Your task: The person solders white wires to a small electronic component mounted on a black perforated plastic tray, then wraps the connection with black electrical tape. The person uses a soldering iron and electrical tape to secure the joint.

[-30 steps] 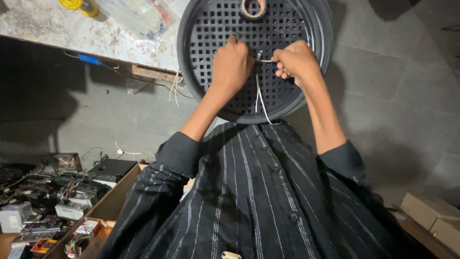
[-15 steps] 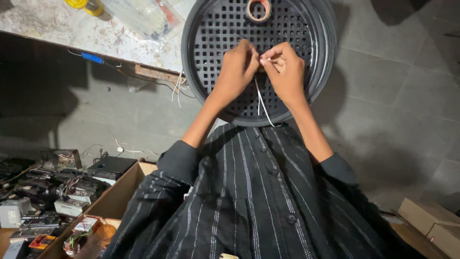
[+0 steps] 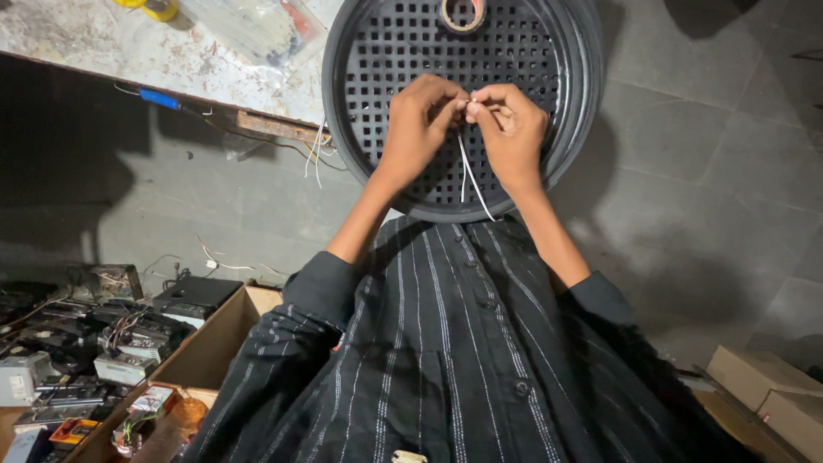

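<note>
Head view, left hand (image 3: pixel 417 120) and right hand (image 3: pixel 512 129), fingers pinching white cable tie (image 3: pixel 467 167), over black grille (image 3: pixel 377 51).

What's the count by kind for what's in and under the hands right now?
Round black perforated plastic grille: 1
Thin white cable ties pinched between the left hand and right hand: 2 strands visible
Brown tape roll on the grille's top edge: 1
Total: 4

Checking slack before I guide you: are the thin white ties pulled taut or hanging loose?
Hanging loose: the thin white ties dangle below both hands, over the round black perforated grille.
</note>
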